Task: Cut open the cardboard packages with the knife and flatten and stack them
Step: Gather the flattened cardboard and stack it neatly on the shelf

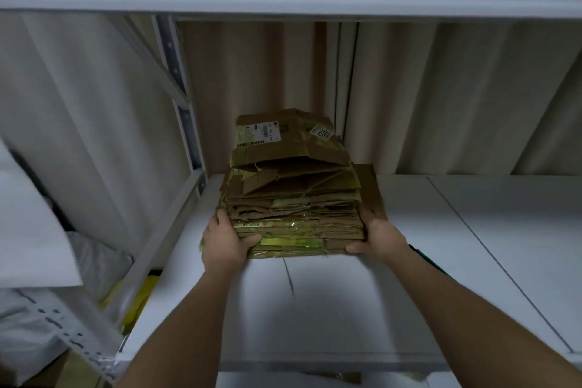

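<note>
While it rests on the white metal shelf board (409, 261), the thick stack of flattened brown cardboard packages (293, 195) is gripped at its near corners: the left hand (223, 244) and right hand (379, 238) are curled around its sides, thumbs on the front edge.

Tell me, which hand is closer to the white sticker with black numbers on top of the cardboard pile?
Right. The right hand holds the pile's right side, below the sticker; the left hand holds the far left corner.

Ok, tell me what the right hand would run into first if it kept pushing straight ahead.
Probably the curtain behind the shelf; the right hand grips the cardboard stack, which would reach it first. Depth is unclear.
</note>
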